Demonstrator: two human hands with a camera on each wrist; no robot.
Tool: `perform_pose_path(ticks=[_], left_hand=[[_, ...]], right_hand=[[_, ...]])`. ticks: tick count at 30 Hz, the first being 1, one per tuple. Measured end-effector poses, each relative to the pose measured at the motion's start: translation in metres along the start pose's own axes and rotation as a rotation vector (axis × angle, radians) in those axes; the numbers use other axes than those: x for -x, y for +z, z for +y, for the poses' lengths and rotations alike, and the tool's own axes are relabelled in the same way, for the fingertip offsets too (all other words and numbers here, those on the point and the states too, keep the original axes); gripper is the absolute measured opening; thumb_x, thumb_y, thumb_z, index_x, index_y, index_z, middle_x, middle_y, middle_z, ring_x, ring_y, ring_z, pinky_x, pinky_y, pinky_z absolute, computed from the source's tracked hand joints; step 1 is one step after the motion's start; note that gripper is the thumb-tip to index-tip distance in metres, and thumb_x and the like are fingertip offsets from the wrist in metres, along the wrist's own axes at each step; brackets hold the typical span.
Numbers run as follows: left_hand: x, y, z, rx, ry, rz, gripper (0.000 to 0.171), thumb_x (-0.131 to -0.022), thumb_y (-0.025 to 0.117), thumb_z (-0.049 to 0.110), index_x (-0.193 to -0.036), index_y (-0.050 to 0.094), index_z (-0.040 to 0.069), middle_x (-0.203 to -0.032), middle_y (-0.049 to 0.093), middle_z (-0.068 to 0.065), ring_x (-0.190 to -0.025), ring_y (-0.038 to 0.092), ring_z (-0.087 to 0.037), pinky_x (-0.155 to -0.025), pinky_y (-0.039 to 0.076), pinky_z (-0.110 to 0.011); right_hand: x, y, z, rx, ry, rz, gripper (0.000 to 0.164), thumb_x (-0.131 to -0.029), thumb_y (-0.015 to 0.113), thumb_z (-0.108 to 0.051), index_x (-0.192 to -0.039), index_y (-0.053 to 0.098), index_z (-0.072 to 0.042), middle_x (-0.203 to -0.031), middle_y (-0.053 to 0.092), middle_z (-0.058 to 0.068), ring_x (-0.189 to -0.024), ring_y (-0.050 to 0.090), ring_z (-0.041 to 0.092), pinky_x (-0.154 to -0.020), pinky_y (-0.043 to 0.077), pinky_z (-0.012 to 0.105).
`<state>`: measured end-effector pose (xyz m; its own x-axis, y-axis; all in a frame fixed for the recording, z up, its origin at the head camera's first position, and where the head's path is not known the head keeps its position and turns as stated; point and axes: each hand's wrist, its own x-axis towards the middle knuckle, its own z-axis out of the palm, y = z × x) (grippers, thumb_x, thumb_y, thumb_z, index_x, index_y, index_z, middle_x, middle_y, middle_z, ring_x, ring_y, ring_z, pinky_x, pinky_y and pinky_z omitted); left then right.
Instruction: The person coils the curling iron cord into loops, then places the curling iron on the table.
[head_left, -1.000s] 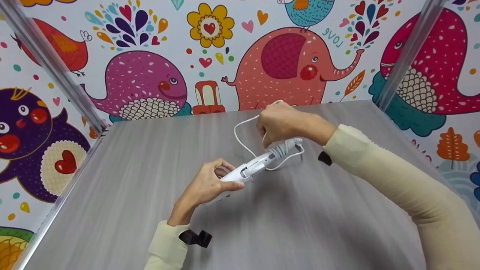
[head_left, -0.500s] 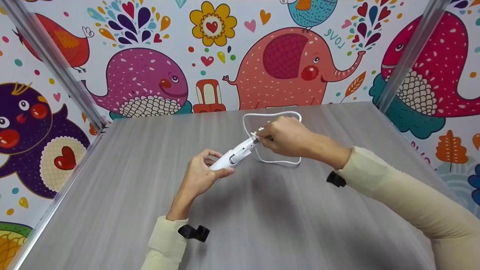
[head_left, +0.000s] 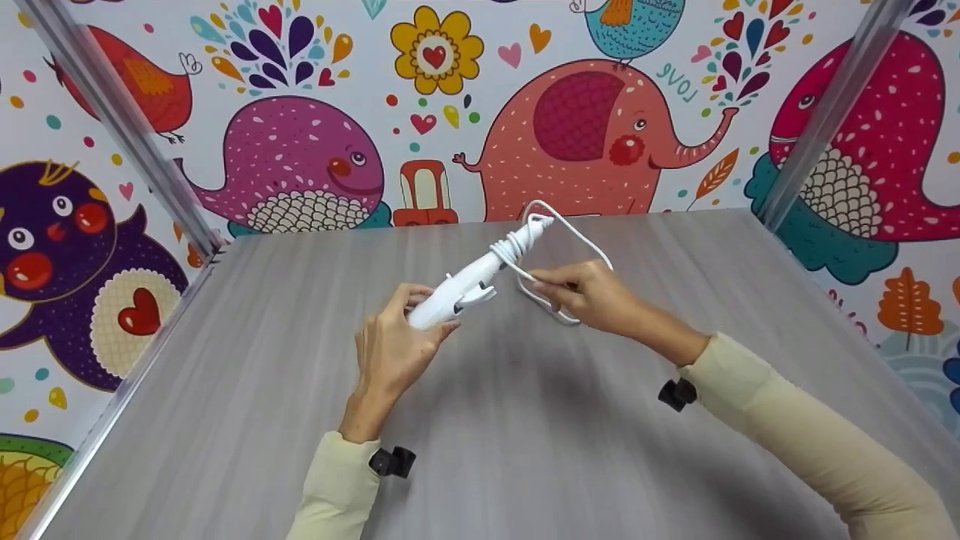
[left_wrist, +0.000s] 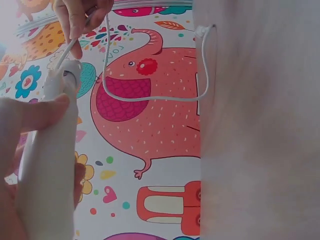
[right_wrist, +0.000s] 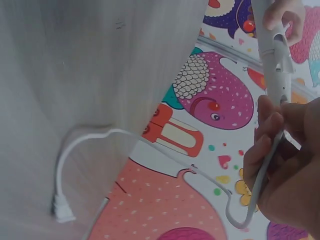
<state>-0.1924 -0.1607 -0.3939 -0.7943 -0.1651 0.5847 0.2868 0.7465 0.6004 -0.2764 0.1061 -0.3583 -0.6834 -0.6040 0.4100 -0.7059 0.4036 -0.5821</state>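
Note:
A slim white curling iron (head_left: 438, 304), with a small lever on its side, is held aslant above the table by my left hand (head_left: 396, 341). The left thumb and fingers grip its near part. Several turns of its white cord (head_left: 513, 246) wrap the far, narrower end. My right hand (head_left: 598, 297) pinches the cord to the right of these turns, thumb against fingers. A loose loop of cord arcs above and below the right hand. In the right wrist view, the free cord trails down to a white two-prong plug (right_wrist: 63, 210). The left palm hides the iron's near end.
Beneath both hands lies a grey wood-grain table (head_left: 247, 390). Printed cartoon panels (head_left: 442, 112) stand along its back and sides, with metal posts (head_left: 120, 127) at the corners. Black wrist mounts (head_left: 391, 461) sit on the sleeves.
My right hand has come down from above the iron's far end, past its tip, to its right side, drawing the cord around. The iron's far end has tilted up and away.

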Motion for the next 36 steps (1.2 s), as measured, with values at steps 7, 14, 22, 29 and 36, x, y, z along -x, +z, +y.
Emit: perform_pose_path(ticks=[7,14,22,29,36], left_hand=[[0.005,0.009,-0.001,-0.126,0.196,0.119,0.042,-0.070,0.091,0.026,-0.103,0.070,0.011,-0.094,0.074,-0.009,-0.068,0.068,-0.027,-0.054,0.053,-0.042],[0.007,0.016,-0.004,-0.144,0.285,0.151,0.043,-0.067,0.092,0.022,-0.102,0.069,0.010,-0.091,0.073,-0.009,-0.067,0.069,-0.026,-0.051,0.053,-0.040],[0.005,0.009,-0.008,-0.128,0.391,0.137,0.043,-0.065,0.093,0.022,-0.099,0.068,0.009,-0.086,0.070,-0.009,-0.068,0.068,-0.025,-0.053,0.055,-0.038],[0.004,-0.005,-0.004,-0.021,0.451,0.146,0.044,-0.063,0.095,0.019,-0.096,0.068,0.007,-0.084,0.070,-0.009,-0.067,0.070,-0.024,-0.057,0.058,-0.039],[0.005,-0.001,0.000,-0.057,0.555,0.071,0.041,-0.063,0.095,0.021,-0.091,0.069,0.007,-0.080,0.068,-0.007,-0.065,0.068,-0.020,-0.055,0.056,-0.032]], right_hand=[[0.002,0.012,0.023,-0.158,0.190,-0.065,0.024,-0.096,0.066,-0.012,-0.117,0.074,-0.004,-0.075,0.071,0.018,-0.059,0.057,0.012,-0.052,0.043,0.017],[-0.003,0.017,0.046,-0.217,0.230,-0.165,0.024,-0.097,0.065,-0.013,-0.118,0.074,-0.006,-0.085,0.075,0.019,-0.070,0.065,0.018,-0.059,0.051,0.020],[-0.009,0.015,0.068,-0.237,0.199,-0.339,0.025,-0.100,0.061,-0.017,-0.118,0.074,-0.006,-0.090,0.076,0.015,-0.083,0.069,0.023,-0.080,0.056,0.036],[-0.016,0.007,0.098,-0.159,0.257,-0.394,0.028,-0.103,0.056,-0.022,-0.102,0.076,-0.002,-0.069,0.055,0.009,-0.063,0.047,0.013,-0.058,0.040,0.025],[-0.029,-0.001,0.100,-0.001,0.232,-0.317,0.022,-0.094,0.058,-0.006,-0.075,0.069,-0.001,-0.065,0.050,-0.006,-0.059,0.038,0.009,-0.056,0.032,0.025]])
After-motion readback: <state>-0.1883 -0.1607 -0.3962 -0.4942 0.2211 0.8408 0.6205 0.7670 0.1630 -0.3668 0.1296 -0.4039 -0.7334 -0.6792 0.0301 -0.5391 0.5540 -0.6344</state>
